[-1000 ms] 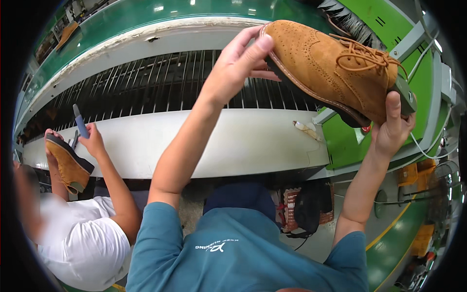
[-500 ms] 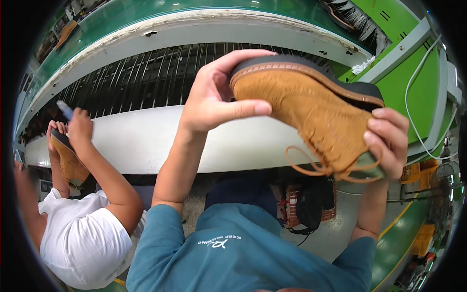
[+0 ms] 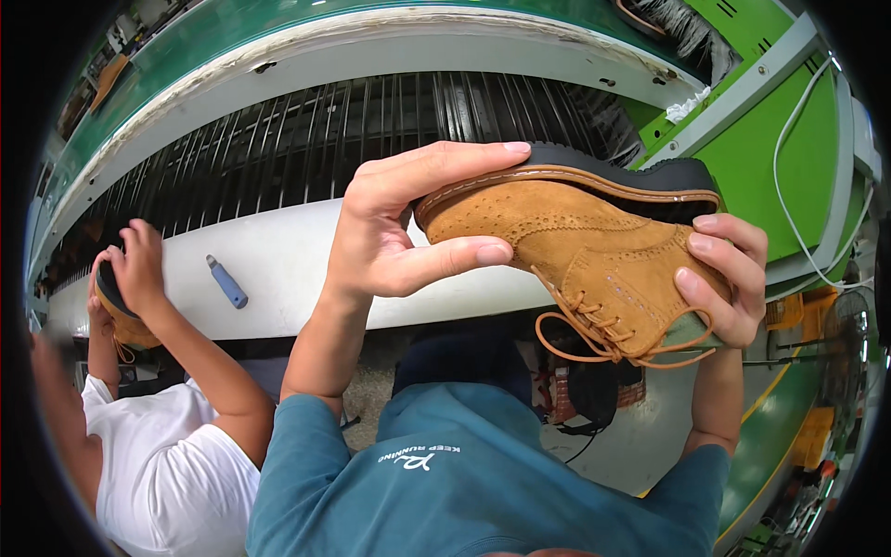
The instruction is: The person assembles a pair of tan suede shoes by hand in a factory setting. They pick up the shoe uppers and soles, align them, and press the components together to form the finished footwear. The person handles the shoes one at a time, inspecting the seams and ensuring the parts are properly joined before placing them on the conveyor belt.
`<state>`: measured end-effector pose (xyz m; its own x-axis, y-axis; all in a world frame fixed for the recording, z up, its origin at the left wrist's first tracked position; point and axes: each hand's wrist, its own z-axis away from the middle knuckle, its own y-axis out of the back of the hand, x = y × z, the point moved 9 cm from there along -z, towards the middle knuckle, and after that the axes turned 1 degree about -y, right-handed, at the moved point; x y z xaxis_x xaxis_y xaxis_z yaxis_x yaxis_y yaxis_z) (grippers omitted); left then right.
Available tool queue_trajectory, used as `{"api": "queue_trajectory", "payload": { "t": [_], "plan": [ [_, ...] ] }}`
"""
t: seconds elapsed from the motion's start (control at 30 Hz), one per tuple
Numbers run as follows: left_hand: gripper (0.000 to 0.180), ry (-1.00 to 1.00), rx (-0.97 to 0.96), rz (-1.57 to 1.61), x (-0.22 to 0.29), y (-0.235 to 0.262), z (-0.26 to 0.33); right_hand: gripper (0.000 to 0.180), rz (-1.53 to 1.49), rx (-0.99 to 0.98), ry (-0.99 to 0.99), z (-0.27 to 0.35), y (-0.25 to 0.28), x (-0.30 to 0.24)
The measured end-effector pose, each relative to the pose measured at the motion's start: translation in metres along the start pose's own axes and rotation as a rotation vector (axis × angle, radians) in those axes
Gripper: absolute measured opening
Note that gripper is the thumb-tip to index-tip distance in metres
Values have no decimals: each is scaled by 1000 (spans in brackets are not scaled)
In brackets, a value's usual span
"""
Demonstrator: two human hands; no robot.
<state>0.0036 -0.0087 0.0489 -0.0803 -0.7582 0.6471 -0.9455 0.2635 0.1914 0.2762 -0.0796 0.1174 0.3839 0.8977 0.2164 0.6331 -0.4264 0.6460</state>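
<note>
A tan suede lace-up shoe [image 3: 575,246] with a dark sole is held in the air, turned on its side with the sole facing away and up. My left hand [image 3: 408,227] grips its toe between thumb and fingers. My right hand [image 3: 729,278] clasps the heel end, fingers wrapped over the collar. The orange laces hang loose below the shoe.
A white ledge [image 3: 306,278] runs in front of a conveyor of dark rods [image 3: 306,148]; a small blue pen-like tool [image 3: 227,282] lies on it. At left a person in a white shirt [image 3: 176,473] holds another tan shoe [image 3: 121,316]. Green machine framing [image 3: 752,158] stands at right.
I have rolled the shoe from upright to sole-away, lowering it slightly. The neighbouring person has laid the blue tool on the ledge and holds their shoe with both hands.
</note>
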Motion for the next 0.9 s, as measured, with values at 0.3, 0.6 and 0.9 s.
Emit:
{"api": "queue_trajectory", "payload": {
  "t": [0.3,0.6,0.9],
  "plan": [
    [77,217,6,80,-73,-17,10,54,-242,-204,-143,-56,-15,43],
    [127,233,-67,-56,-69,-68,-25,57,-380,-653,-276,-50,-143,77],
    [121,300,29,-225,-102,-42,-20,39,-556,-176,-293,-43,-137,95]
  ]
}}
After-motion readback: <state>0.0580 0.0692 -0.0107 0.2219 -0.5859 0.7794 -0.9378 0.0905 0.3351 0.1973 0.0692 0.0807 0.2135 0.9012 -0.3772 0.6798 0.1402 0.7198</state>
